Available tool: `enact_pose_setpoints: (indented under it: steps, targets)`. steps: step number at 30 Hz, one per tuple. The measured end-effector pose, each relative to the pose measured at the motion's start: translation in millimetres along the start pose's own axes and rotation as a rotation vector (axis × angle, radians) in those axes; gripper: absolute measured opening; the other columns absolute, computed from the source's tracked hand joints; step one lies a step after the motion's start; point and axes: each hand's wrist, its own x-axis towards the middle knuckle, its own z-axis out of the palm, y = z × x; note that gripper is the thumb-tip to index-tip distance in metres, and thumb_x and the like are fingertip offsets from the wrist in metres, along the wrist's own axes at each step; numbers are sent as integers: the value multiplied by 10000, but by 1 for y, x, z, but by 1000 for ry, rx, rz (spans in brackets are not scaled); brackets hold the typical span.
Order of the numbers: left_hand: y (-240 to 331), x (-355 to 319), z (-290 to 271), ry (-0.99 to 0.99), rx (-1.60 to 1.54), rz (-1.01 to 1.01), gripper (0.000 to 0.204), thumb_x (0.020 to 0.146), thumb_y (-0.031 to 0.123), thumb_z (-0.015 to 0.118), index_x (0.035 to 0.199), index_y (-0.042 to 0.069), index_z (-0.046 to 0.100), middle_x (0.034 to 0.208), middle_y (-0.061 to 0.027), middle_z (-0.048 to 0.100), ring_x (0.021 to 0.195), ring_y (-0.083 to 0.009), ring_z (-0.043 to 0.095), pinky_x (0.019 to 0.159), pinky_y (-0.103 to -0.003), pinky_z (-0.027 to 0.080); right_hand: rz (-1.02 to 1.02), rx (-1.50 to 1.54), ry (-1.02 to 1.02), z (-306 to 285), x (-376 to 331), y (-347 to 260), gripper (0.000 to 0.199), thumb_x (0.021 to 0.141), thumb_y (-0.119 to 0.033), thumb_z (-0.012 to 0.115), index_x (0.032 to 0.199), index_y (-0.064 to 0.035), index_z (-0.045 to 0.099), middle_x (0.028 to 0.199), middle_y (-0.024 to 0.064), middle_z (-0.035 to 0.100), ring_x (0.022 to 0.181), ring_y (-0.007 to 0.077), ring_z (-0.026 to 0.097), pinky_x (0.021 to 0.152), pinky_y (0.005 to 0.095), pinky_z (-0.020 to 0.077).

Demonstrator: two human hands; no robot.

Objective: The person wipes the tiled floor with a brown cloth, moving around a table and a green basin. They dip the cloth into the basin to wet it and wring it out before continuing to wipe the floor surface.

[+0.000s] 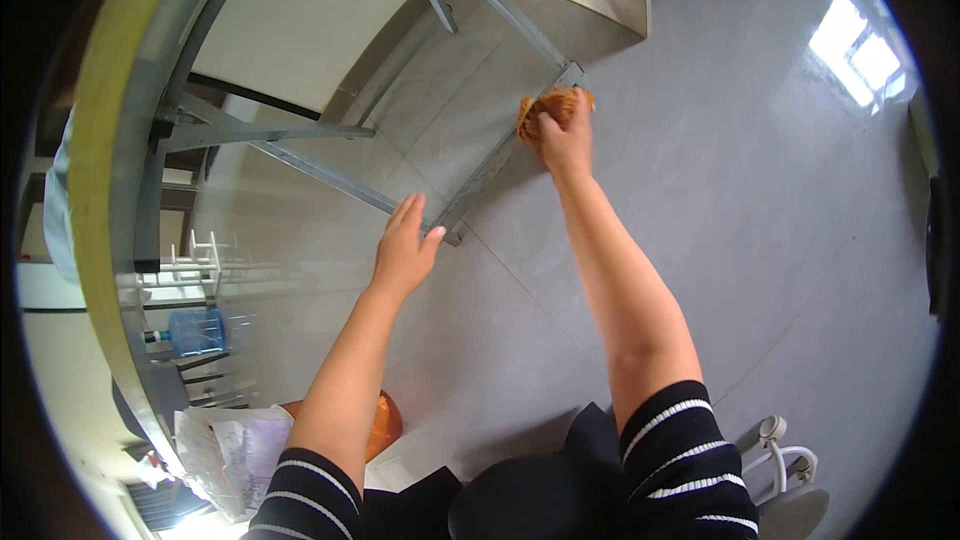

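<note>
Pressing down around a bunched orange-brown cloth (543, 110), my right hand (567, 143) has its fingers bent and its thumb lying on top. The cloth is in that hand, poking out past my fingers on both sides, mostly to the left. It sits at the far part of a long grey metal bar (490, 170), low by the floor (760, 210), and covers a bit of it. My left hand (404, 250) has nothing in it. It is open, with the fingers stretched out and the thumb out to the side. It is by the near end of the same bar, well apart from the cloth, and I cannot tell if it touches the metal. The bar is part of the legs of a table (97, 130) with a yellow edge, over on my left. A clear plastic bag (228, 455) is beside my left arm, and a shiny orange round thing (385, 427) peeks out on the arm's other side.
</note>
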Motion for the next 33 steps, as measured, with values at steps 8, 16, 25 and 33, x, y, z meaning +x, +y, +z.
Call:
enact_pose_setpoints:
  steps: [8,16,25,33]
  targets:
    - [19,47,45,-518,461,-284,716,899,36,526,1526,28,180,1567,-159,269,1466,-272,217,1199,-459,153,-291,-253,-246,78,-155,70,723,787,94,586,1461,-77,387,1306,205,539,1235,402,451,1052,443,354]
    - [-32,32,47,-470,344,-158,767,885,-17,511,1546,75,133,1550,-143,321,1468,-270,227,1201,-479,84,111,178,25,23,-89,64,274,913,-84,558,1179,-26,591,1097,178,672,1018,327,644,927,379,486]
    - [-16,40,48,-511,364,-150,797,880,-22,504,1551,76,85,1562,-135,301,1476,-274,204,1201,-481,74,278,284,67,32,39,60,481,892,-257,666,1256,-8,474,1160,142,602,1045,254,580,877,352,472]
    - [-9,49,39,-582,365,-202,652,834,-31,530,1449,8,317,1500,-218,357,1458,-328,224,1193,-515,82,507,240,-233,87,-117,94,521,811,-273,722,1225,-7,550,1161,181,648,1082,306,620,925,395,471]
